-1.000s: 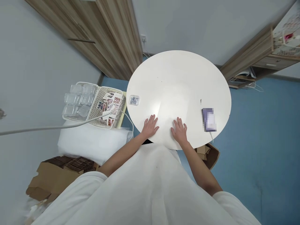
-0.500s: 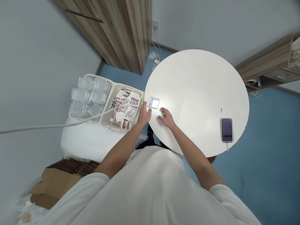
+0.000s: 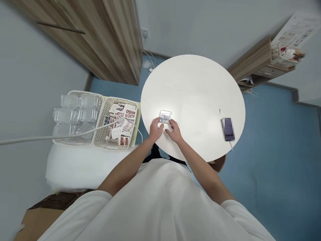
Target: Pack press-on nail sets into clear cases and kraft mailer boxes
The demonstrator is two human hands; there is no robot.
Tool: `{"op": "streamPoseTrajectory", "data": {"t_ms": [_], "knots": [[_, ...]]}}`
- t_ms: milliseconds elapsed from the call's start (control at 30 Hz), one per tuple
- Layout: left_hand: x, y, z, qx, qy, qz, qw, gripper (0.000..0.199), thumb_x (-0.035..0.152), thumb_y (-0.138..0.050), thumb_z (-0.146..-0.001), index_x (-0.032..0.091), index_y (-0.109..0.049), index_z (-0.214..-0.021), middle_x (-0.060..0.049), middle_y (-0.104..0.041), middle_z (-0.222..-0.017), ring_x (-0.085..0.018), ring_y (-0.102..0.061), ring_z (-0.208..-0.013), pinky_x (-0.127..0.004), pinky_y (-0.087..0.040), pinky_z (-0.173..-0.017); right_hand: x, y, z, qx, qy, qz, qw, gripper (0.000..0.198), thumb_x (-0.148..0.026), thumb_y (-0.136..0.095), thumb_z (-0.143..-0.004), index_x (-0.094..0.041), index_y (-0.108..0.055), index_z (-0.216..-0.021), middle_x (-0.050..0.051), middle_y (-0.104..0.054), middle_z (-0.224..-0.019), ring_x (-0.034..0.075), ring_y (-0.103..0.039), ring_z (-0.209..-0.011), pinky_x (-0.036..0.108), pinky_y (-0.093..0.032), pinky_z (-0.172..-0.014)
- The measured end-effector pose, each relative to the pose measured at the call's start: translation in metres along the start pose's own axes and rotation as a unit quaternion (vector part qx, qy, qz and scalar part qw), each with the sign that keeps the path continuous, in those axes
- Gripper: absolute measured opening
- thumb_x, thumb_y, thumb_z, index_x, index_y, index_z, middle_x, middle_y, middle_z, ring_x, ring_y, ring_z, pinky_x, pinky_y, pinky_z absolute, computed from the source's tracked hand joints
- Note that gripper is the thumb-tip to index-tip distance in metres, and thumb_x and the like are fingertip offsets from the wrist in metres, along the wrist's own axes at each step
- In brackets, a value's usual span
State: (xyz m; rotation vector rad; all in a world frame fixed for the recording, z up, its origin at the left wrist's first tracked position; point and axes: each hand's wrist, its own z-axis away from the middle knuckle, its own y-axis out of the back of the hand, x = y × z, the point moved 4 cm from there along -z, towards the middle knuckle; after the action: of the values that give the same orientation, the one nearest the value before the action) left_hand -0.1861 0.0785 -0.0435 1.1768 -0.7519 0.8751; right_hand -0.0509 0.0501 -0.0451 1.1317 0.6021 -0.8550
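A small clear plastic case point(image 3: 166, 116) lies on the white round table, with a silvery pattern or small contents that I cannot make out. My left hand point(image 3: 155, 130) has its fingertips at the case's near left corner, the thumb held apart on the near side. At the near right corner the fingers of my right hand point(image 3: 175, 131) touch the case, and that thumb also points inward. The case sits between the two hands.
The round white table point(image 3: 200, 87) bears a dark phone-like item point(image 3: 227, 129) with a cable at its right. To the left, a basket point(image 3: 100, 142) holds carded press-on nails point(image 3: 122, 125), beside a basket of clear boxes point(image 3: 65, 115). A white cable point(image 3: 62, 136) crosses the baskets.
The case has shifted right, away from the table's left edge. My right hand has come in to touch it, and my left hand has moved along with it. The camera view has turned rightward.
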Motion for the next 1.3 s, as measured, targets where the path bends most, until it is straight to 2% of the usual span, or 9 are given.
{"op": "streamPoseTrajectory", "data": {"t_ms": [267,400,533,767,900,1000,1133,1233,1300], "knots": [[0.048,-0.08,0.032,-0.07,-0.08,-0.033,0.994,0.044,0.019,-0.047,-0.076,0.016,-0.051,-0.119,-0.009,-0.053,-0.12,-0.02,-0.05,-0.112,-0.033,-0.042,-0.096,0.06,0.075,0.055,0.073,-0.006,0.024,0.997,0.057,-0.032,-0.048,-0.079,-0.018,-0.036,-0.133,0.011,-0.034,-0.138,0.021,-0.034,-0.128,0.038,-0.035,-0.102],[0.059,-0.118,0.046,-0.094,-0.064,-0.065,0.991,0.045,0.018,-0.047,-0.075,0.017,-0.05,-0.12,-0.009,-0.052,-0.122,-0.021,-0.052,-0.109,-0.035,-0.046,-0.09,0.089,0.099,0.073,0.065,-0.018,0.045,0.997,0.055,-0.031,-0.047,-0.079,-0.018,-0.037,-0.132,0.012,-0.034,-0.138,0.022,-0.035,-0.128,0.039,-0.036,-0.101],[0.061,-0.14,0.055,-0.095,-0.039,-0.103,0.989,0.047,0.019,-0.047,-0.075,0.016,-0.048,-0.122,-0.01,-0.049,-0.125,-0.021,-0.051,-0.111,-0.033,-0.047,-0.089,0.107,0.108,0.077,0.034,-0.013,0.063,0.997,0.056,-0.031,-0.047,-0.079,-0.016,-0.038,-0.132,0.013,-0.033,-0.138,0.022,-0.032,-0.129,0.039,-0.033,-0.103],[0.058,-0.152,0.057,-0.088,-0.026,-0.172,0.981,0.051,0.021,-0.048,-0.075,0.013,-0.044,-0.125,-0.011,-0.046,-0.129,-0.023,-0.045,-0.118,-0.036,-0.039,-0.099,0.118,0.108,0.07,-0.016,0.021,0.047,0.999,0.058,-0.028,-0.048,-0.078,-0.016,-0.033,-0.133,0.013,-0.026,-0.141,0.023,-0.028,-0.131,0.041,-0.033,-0.104],[0.051,-0.148,0.062,-0.079,-0.049,-0.209,0.973,0.054,0.022,-0.049,-0.076,0.015,-0.04,-0.128,-0.011,-0.044,-0.132,-0.024,-0.039,-0.123,-0.041,-0.035,-0.102,0.123,0.11,0.077,-0.006,0.06,0.057,0.997,0.059,-0.025,-0.048,-0.079,-0.017,-0.031,-0.134,0.014,-0.023,-0.141,0.025,-0.029,-0.129,0.043,-0.037,-0.099],[0.044,-0.137,0.071,-0.089,-0.1,-0.246,0.96,0.055,0.028,-0.051,-0.076,0.016,-0.039,-0.128,-0.011,-0.043,-0.132,-0.025,-0.037,-0.123,-0.041,-0.035,-0.101,0.13,0.113,0.092,0.001,0.102,0.12,0.988,0.054,-0.027,-0.052,-0.079,-0.018,-0.038,-0.129,0.014,-0.031,-0.137,0.028,-0.034,-0.124,0.046,-0.036,-0.097],[0.032,-0.123,0.083,-0.152,-0.17,-0.318,0.92,0.056,0.036,-0.059,-0.071,0.018,-0.045,-0.122,-0.012,-0.042,-0.132,-0.028,-0.036,-0.123,-0.043,-0.033,-0.1,0.138,0.11,0.11,-0.023,0.14,0.244,0.959,0.045,-0.031,-0.061,-0.075,-0.021,-0.05,-0.117,0.013,-0.042,-0.131,0.031,-0.037,-0.118,0.048,-0.035,-0.093],[0.028,-0.119,0.086,-0.178,-0.194,-0.348,0.9,0.055,0.037,-0.059,-0.072,0.021,-0.044,-0.122,-0.01,-0.039,-0.135,-0.028,-0.034,-0.124,-0.042,-0.031,-0.1,0.137,0.107,0.109,-0.003,0.137,0.292,0.947,0.024,-0.026,-0.052,-0.082,-0.023,-0.057,-0.105,0.01,-0.049,-0.125,0.028,-0.042,-0.111,0.042,-0.036,-0.088],[0.028,-0.118,0.086,-0.176,-0.2,-0.362,0.893,0.054,0.039,-0.059,-0.072,0.022,-0.045,-0.121,-0.01,-0.04,-0.135,-0.028,-0.035,-0.123,-0.043,-0.03,-0.099,0.133,0.107,0.104,0.014,0.119,0.308,0.944,0.019,-0.022,-0.044,-0.086,-0.022,-0.059,-0.096,0.009,-0.054,-0.117,0.025,-0.045,-0.105,0.038,-0.037,-0.084]]}}
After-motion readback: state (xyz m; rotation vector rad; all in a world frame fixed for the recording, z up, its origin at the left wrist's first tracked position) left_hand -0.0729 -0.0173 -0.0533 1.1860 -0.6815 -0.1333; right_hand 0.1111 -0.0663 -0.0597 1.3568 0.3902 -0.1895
